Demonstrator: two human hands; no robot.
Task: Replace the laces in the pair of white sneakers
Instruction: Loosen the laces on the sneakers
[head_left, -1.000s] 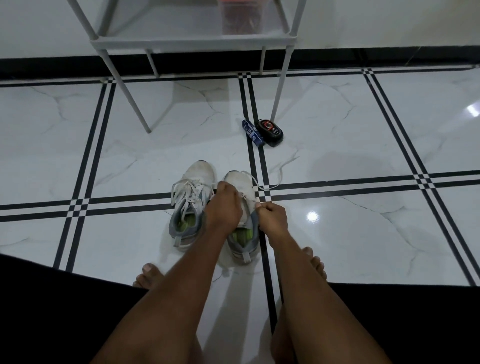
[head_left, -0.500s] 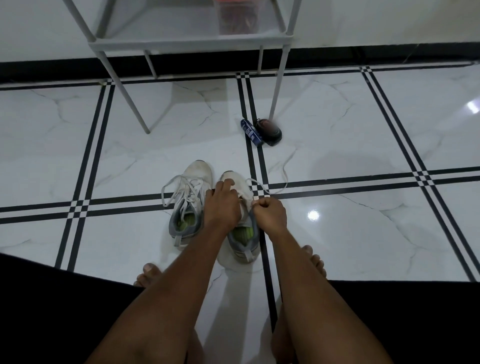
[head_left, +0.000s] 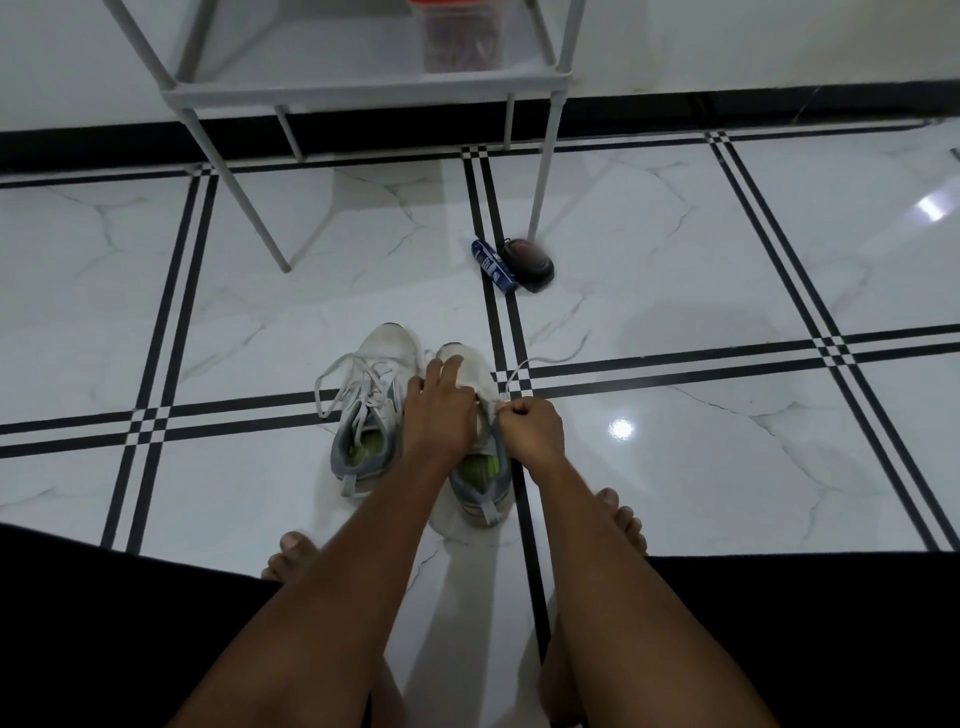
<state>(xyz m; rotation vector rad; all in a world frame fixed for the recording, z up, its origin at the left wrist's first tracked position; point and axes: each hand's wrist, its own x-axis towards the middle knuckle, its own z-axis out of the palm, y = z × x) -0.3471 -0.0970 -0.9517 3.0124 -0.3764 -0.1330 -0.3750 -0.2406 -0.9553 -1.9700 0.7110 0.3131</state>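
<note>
Okay, my left hand (head_left: 439, 410) presses flat, fingers spread, on the right sneaker (head_left: 480, 441); just beside it, my right hand (head_left: 532, 423) pinches its lace (head_left: 540, 362) tight.

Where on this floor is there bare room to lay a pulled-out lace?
The tile right of the right sneaker is bare, apart from the trailing lace at its far edge. The floor left of the left sneaker is bare too. It is crowded between the sneakers, where both hands work, and by the rack leg with its two small objects.
</note>
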